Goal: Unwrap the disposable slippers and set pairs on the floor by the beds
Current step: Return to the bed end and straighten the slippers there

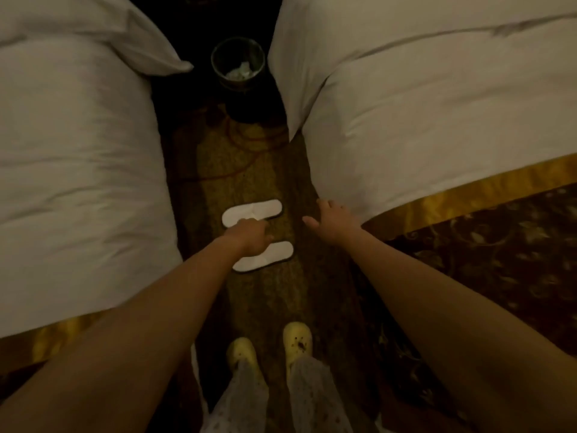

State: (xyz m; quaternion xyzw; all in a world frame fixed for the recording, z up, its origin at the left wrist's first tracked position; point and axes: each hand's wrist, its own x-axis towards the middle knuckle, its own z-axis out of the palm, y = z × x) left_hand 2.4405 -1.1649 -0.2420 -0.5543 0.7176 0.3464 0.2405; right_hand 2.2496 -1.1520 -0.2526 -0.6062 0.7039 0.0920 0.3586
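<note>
Two white disposable slippers lie flat on the patterned carpet in the aisle between two beds, both lying crosswise to the aisle. The far slipper (pixel 253 212) and the near slipper (pixel 265 256) are a short gap apart. My left hand (pixel 249 237) hangs over that gap with its fingers curled down. It covers the left part of the near slipper, and the dim light hides whether it grips it. My right hand (pixel 331 221) hovers to the right of the slippers beside the right bed, fingers spread, holding nothing.
The left bed (pixel 78 170) and the right bed (pixel 437 120) have white duvets and gold bed skirts and flank the narrow aisle. A dark waste bin (pixel 239 65) with crumpled wrappers stands at the aisle's far end. My feet in yellow shoes (pixel 296 342) stand just behind the slippers.
</note>
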